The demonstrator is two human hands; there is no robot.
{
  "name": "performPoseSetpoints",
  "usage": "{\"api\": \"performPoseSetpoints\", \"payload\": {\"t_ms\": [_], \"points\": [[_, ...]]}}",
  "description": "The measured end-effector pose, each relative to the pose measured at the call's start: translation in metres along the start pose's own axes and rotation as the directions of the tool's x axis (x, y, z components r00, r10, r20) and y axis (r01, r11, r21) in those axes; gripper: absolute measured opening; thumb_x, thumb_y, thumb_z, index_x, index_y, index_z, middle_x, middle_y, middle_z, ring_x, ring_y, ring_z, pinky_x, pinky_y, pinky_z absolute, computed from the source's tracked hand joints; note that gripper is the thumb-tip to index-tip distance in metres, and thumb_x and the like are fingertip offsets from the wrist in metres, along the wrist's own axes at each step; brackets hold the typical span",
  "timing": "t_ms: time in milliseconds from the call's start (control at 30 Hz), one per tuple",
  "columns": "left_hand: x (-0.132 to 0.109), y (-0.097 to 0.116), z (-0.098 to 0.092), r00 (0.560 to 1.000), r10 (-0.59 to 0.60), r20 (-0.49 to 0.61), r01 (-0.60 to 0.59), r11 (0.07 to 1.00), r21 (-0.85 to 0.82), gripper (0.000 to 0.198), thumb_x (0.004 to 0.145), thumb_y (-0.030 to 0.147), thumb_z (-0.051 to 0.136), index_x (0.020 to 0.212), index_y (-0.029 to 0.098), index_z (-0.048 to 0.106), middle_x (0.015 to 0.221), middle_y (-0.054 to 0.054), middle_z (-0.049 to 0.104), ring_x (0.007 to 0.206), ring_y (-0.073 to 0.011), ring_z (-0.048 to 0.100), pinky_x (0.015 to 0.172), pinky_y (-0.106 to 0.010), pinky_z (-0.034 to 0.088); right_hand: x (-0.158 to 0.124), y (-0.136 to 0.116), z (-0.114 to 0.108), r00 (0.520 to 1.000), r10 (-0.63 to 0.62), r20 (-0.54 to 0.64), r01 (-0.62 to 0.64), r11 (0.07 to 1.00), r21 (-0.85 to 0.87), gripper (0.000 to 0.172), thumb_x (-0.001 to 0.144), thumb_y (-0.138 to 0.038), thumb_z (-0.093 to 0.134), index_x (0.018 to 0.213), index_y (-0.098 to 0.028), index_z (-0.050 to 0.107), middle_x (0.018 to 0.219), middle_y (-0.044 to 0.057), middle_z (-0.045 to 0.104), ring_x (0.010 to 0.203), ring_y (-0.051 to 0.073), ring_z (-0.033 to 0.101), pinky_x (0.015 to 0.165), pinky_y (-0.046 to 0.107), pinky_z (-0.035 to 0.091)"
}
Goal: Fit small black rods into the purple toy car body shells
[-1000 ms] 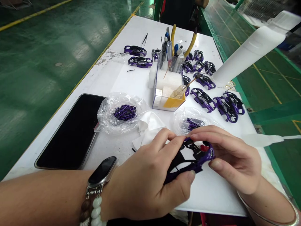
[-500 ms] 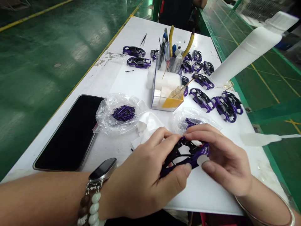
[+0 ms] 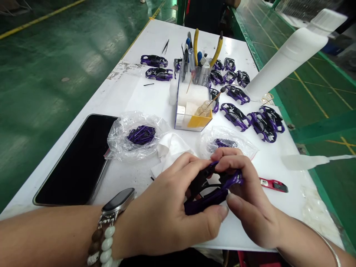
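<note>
Between both hands, above the near edge of the white table, is a purple and black toy car body shell (image 3: 213, 193) with open window holes. My left hand (image 3: 172, 204) is closed round its left end, thumb along the near side. At the other end, my right hand (image 3: 250, 196) grips the shell with its fingers on the far edge and its thumb by the near side. Fingers hide parts of the shell. Just beyond my hands lie a crumpled white tissue (image 3: 171, 150) and a clear bag (image 3: 205, 142) with small purple parts.
A black tablet (image 3: 75, 159) lies left, beside another bag of purple parts (image 3: 141, 134). A clear organiser (image 3: 193, 124) holds pliers, tools and a small bottle. Several car shells (image 3: 236, 116) lie behind it. A tall white bottle (image 3: 289, 55) leans at right, near a red-handled tool (image 3: 274, 184).
My right hand has shifted its grip, its fingers curling further over the shell. The shell has tilted slightly. The red-handled tool now shows beside my right hand. The view has moved a little.
</note>
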State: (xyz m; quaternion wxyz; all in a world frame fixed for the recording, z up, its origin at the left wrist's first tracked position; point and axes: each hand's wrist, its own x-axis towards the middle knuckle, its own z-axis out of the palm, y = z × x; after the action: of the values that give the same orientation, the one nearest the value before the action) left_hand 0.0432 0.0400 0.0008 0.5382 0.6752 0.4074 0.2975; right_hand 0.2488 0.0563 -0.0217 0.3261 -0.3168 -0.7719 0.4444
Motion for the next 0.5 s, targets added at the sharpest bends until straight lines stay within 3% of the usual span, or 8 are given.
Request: {"api": "performPoseSetpoints", "payload": {"t_ms": [333,500], "points": [[-0.0006,-0.0006,-0.0004,0.997,0.074,-0.006,-0.073,0.995,0.068,0.038,0.091,0.03,0.06,0.126,0.017,0.052,0.112,-0.006,0.053,0.105,-0.0183,0.057,0.09,-0.03,0.053,-0.0003,-0.0022,-0.0021,0.999,-0.041,0.036,0.038,0.996,0.076,0.032,0.096,-0.028,0.05,0.126,-0.028,0.04,0.136,0.007,0.041,0.133,0.022,0.035,0.109,0.034,0.039],[-0.001,-0.003,0.0003,0.998,0.06,-0.009,-0.059,0.997,0.049,0.041,0.093,0.033,0.059,0.129,0.016,0.052,0.113,-0.005,0.052,0.107,-0.0173,0.055,0.094,-0.029,0.051,-0.0012,-0.0048,-0.0024,0.998,0.021,0.065,-0.034,0.981,0.193,0.029,0.099,-0.032,0.048,0.127,-0.032,0.04,0.143,0.005,0.04,0.133,0.023,0.04,0.11,0.039,0.04]]}}
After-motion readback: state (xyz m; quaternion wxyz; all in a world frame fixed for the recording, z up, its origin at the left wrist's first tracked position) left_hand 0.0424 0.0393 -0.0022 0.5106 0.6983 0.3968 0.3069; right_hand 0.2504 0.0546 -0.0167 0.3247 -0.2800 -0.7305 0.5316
